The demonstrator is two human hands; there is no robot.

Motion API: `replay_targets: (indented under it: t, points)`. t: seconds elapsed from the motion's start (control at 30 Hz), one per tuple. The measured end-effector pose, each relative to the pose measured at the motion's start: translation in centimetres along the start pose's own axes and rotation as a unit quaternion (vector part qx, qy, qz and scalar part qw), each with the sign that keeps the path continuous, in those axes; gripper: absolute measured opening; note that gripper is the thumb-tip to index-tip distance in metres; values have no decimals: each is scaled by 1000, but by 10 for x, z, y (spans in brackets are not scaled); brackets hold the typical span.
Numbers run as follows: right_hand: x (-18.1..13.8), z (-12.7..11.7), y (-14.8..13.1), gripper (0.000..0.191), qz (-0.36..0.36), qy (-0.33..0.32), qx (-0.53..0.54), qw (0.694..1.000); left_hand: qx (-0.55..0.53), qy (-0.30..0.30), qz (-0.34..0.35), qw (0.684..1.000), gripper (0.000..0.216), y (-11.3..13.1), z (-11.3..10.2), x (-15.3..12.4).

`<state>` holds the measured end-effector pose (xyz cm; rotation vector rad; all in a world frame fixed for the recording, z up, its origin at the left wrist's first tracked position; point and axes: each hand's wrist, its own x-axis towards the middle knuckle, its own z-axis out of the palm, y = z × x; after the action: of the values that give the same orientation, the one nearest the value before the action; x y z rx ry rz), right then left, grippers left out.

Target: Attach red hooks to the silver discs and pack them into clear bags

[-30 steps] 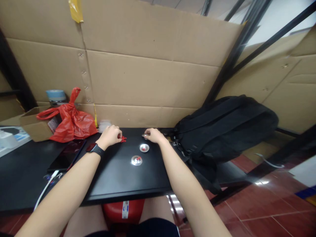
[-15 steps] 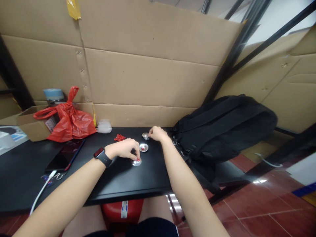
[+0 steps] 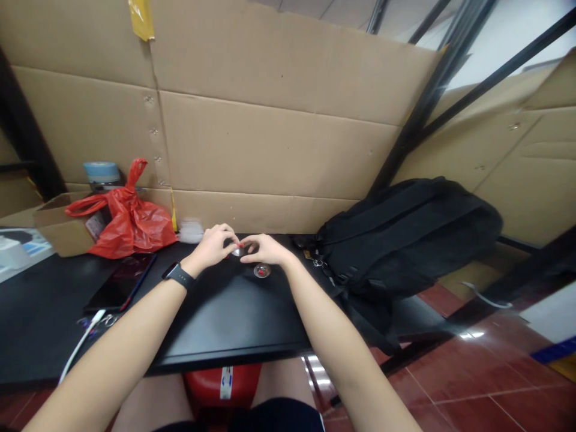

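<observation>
Near the far edge of the black table, a small shiny round metal dish [image 3: 237, 251] is between my two hands, with a bit of red at its top. My left hand [image 3: 217, 244] is closed on the dish's left side. My right hand [image 3: 263, 249] curls in from the right, thumb and fingertips at the dish's other edge. Just below my right hand, a second small metal dish [image 3: 262, 272] with a red spot in its middle lies on the table. My left fingers cover most of some red pieces on the table.
A dark phone [image 3: 121, 282] with a white cable [image 3: 81, 348] lies at the left. Behind it are a tied red plastic bag [image 3: 132, 222], a cardboard box [image 3: 67, 228] and small clear plastic items [image 3: 191, 230]. A black backpack [image 3: 414, 234] stands at the right. Cardboard [image 3: 270, 150] walls the back.
Both hands have come together at the far middle, my left moving up and my right moving left. The near and far metal dishes have left their spots; the middle one stays.
</observation>
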<state>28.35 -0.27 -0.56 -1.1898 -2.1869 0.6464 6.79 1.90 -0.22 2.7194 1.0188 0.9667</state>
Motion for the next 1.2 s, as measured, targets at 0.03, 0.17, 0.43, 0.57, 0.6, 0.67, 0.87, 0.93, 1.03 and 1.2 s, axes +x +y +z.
replay_targets:
  t: [0.03,0.17,0.43,0.57,0.6,0.67,0.87,0.93,1.03,1.2]
  points:
    - [2,6,-4,49,-4,10,2,1000,3,9,-10,1000,13,-2,-1,0]
    - [7,19,-13,41,17,65,-2,998,-1,19,-18,1000,11,-5,-5,0]
    - [4,22,-15,42,38,18,77,996,12,21,18,1000,12,-8,-1,-3]
    - [6,27,-12,36,44,8,36,998,20,9,30,999,9,-9,3,-5]
    - [6,28,-10,35,45,9,22,999,12,9,29,999,9,-8,4,-5]
    - [8,30,-5,35,46,25,-3,999,-17,25,13,999,9,-8,4,-4]
    - [14,31,8,47,62,149,91,983,-36,83,-106,990,18,-13,-3,-4]
    - [15,32,8,50,63,136,182,972,-34,51,-112,992,13,-16,-1,-6]
    - [15,34,5,51,62,98,267,957,-75,45,-91,992,18,-19,5,-7]
    - [14,38,-4,52,45,48,316,947,-97,91,-70,989,9,-16,13,-5]
